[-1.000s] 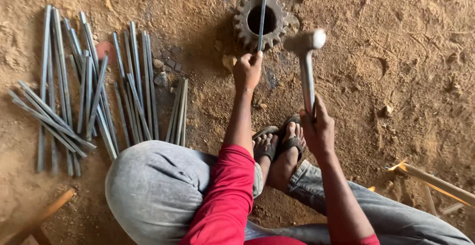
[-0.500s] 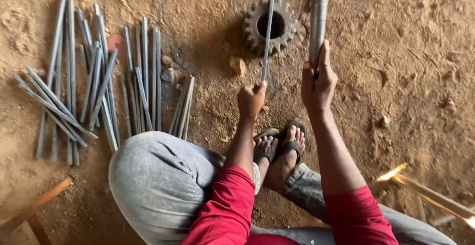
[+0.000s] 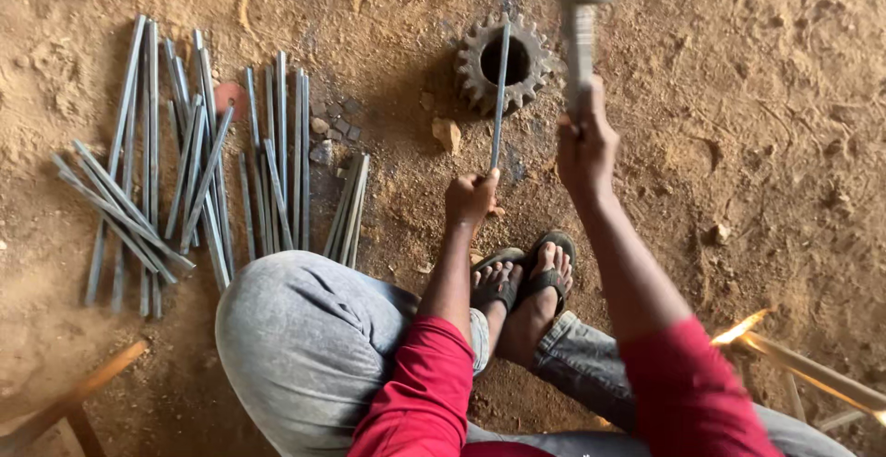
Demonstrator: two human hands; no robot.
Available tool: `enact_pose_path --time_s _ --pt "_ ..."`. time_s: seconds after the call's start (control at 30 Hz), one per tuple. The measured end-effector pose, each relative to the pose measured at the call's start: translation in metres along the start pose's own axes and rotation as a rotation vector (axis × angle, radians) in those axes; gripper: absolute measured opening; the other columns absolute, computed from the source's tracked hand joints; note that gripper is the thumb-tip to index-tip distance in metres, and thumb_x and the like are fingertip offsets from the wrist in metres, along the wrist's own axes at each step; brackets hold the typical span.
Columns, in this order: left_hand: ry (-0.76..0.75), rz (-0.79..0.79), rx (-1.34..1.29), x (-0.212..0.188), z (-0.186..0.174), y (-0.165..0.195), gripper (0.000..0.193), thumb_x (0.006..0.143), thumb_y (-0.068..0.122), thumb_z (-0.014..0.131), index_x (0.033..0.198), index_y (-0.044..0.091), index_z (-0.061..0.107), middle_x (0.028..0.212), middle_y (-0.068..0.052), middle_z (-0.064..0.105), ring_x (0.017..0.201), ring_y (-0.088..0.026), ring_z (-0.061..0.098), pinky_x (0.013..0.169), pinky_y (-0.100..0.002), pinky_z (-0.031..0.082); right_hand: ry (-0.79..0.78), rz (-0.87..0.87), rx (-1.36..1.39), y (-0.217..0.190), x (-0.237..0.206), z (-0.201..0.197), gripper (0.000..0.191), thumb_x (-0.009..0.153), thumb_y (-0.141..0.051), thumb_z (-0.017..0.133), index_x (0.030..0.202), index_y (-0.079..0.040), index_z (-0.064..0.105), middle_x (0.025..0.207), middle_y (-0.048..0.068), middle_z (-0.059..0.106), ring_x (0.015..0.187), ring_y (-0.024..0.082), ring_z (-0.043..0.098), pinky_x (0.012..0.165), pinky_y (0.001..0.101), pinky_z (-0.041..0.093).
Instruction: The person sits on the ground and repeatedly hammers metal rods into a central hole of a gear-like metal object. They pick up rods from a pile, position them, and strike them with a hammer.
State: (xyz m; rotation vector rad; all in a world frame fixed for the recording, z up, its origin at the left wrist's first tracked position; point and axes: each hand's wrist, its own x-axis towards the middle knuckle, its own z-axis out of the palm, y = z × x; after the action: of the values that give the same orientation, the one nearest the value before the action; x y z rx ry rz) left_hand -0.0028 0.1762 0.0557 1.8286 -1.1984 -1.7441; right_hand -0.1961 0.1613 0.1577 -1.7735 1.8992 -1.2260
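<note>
My left hand grips the near end of a thin metal rod. The rod's far end rests across the hole of a rusty toothed gear wheel lying on the dirt. In my right hand is the handle of a hammer, raised high so that its blurred metal head sits at the top edge, to the right of the gear. I squat in grey trousers and red sleeves, my sandalled feet just behind my hands.
Several grey metal rods lie in a loose pile on the sandy ground at the left. Small stones sit between pile and gear. Wooden pieces show at the bottom left and bottom right.
The hammer has swung up from beside the gear to high at the top edge. My left hand keeps the rod on the gear.
</note>
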Motion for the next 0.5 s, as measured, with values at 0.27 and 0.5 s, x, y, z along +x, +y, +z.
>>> enact_pose_path --time_s 0.27,0.5 --pt "-0.125 0.015 -0.104 -0.012 -0.013 0.042 0.030 0.100 0.033 0.064 0.089 0.005 0.067 0.064 -0.002 0.065 0.049 -0.013 0.060 0.043 -0.027 0.048 -0.139 0.485 0.025 0.002 -0.001 -0.033 0.062 0.102 -0.005 0.051 0.162 -0.017 0.038 0.098 0.010 0.066 0.056 0.006 0.053 0.039 0.0216 0.045" --pt "-0.446 0.043 -0.879 -0.004 -0.008 0.100 0.021 0.100 0.011 0.069 0.106 -0.009 0.065 0.083 -0.013 0.070 0.069 -0.020 0.066 0.062 -0.032 0.060 -0.152 0.587 -0.244 -0.012 -0.133 -0.010 0.063 0.101 -0.014 0.063 0.160 -0.018 0.042 0.083 0.022 0.070 0.066 0.025 0.069 0.053 0.0348 0.052"
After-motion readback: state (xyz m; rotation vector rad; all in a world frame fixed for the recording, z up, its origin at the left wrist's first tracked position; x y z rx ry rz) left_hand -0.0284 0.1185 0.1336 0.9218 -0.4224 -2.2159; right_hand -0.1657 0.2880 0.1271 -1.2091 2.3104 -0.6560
